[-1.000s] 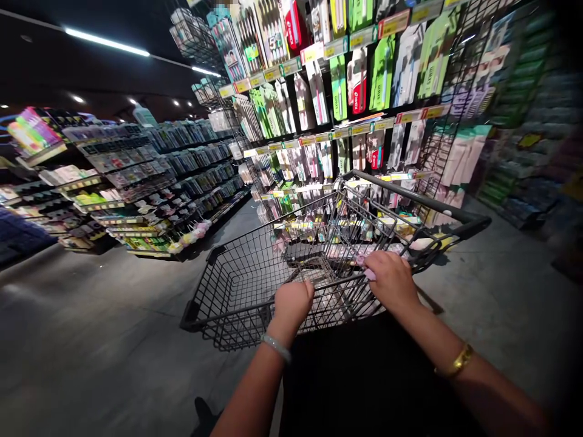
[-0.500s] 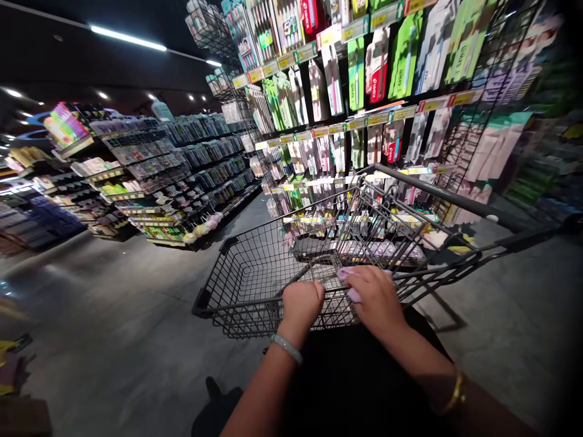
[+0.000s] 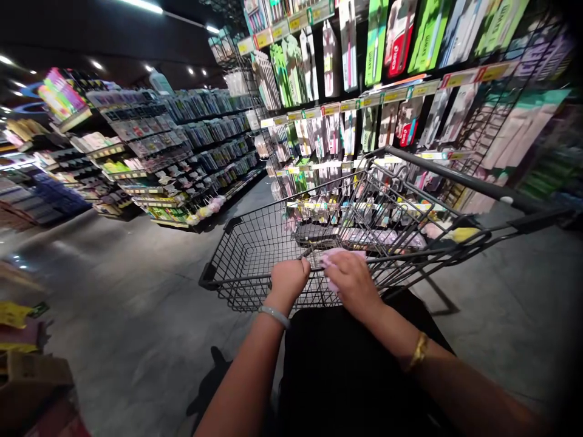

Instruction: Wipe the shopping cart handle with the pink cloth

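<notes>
A dark wire shopping cart (image 3: 241, 267) stands sideways in front of me, its push handle (image 3: 455, 177) at the right. My left hand (image 3: 290, 279) is closed around the cart's near top rail. Just to the right, my right hand (image 3: 353, 279) presses a light pink cloth (image 3: 334, 280) onto the same rail, its fingers bent over it. Part of the cloth is hidden under the fingers. Between the two hands is a small gap. The cart's basket shows bare wire mesh.
Behind the cart rises a rack of packaged toothbrushes (image 3: 376, 42) with price strips. More stocked shelves (image 3: 150, 145) run along the left. A cardboard box (image 3: 39, 370) sits at the lower left. Grey floor (image 3: 132, 297) lies left of the cart.
My right hand and the cloth have slid left along the rail, nearer to my left hand. My left hand still grips the rail. The view has tilted down slightly.
</notes>
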Demonstrator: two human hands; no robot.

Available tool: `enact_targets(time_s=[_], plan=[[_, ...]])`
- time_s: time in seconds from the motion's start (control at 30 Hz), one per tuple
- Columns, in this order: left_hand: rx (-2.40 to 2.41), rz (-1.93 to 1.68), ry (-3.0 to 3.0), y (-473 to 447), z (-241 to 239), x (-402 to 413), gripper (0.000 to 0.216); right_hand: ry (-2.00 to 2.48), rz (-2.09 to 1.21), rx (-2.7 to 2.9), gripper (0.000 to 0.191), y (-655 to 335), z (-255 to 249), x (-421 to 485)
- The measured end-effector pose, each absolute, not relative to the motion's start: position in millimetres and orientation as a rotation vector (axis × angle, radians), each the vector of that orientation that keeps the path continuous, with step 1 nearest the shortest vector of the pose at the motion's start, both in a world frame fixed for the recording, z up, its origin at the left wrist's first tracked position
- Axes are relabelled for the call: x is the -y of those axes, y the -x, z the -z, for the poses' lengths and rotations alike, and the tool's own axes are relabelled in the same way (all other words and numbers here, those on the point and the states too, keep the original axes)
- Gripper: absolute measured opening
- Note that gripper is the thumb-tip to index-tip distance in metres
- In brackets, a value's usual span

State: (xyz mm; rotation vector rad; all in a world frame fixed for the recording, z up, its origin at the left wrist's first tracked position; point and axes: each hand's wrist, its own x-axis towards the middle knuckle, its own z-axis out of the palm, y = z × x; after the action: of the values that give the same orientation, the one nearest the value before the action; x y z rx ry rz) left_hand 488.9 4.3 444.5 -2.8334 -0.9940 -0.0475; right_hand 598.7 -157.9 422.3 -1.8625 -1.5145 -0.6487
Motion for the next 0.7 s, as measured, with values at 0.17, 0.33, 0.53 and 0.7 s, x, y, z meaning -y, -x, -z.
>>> enact_targets(time_s=[0.17, 0.33, 0.53, 0.7], plan=[[0.953, 0.082, 2.856, -486, -442, -7, 0.056, 1.747, 0.731, 1.618, 0.024, -613, -408, 170], [0.986, 0.154, 2.841, -491, -439, -9, 0.055, 1.715, 0.757, 1.494, 0.026, -613, -401, 172], [0.921, 0.144, 2.864, -486, -438, -12, 0.059, 1.511, 0.876, 1.83, 0.018, -595, -393, 154], [0.869, 0.204, 2.842, -490, -432, -9, 0.059, 1.549, 0.977, 1.74, 0.014, -622, -386, 180]])
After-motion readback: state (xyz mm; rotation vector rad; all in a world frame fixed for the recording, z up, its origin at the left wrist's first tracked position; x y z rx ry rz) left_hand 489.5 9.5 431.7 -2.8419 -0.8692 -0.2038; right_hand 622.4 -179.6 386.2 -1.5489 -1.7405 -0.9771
